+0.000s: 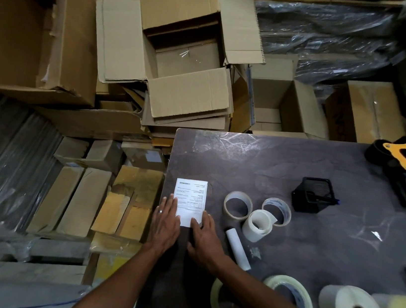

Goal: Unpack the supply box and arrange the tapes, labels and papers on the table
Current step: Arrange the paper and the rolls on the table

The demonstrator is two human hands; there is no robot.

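Two hands — left (pixel 164 223), right (pixel 204 241) — fingers flat, pressing paper (pixel 190 199) on tabletop (pixel 314 247) | likely light, floppy, slippery | best lifted by near edge.

Single wide-angle view from the head, facing forward and steeply down over the dark table (pixel 324 171), near enough for both forearms to enter from the bottom edge. Left hand (pixel 164 223) and right hand (pixel 206 240) sitting just below centre, with the table filling the lower right. Open cardboard box (pixel 184 54) and stacked cartons farther off across the top and left, bowed by the lens.
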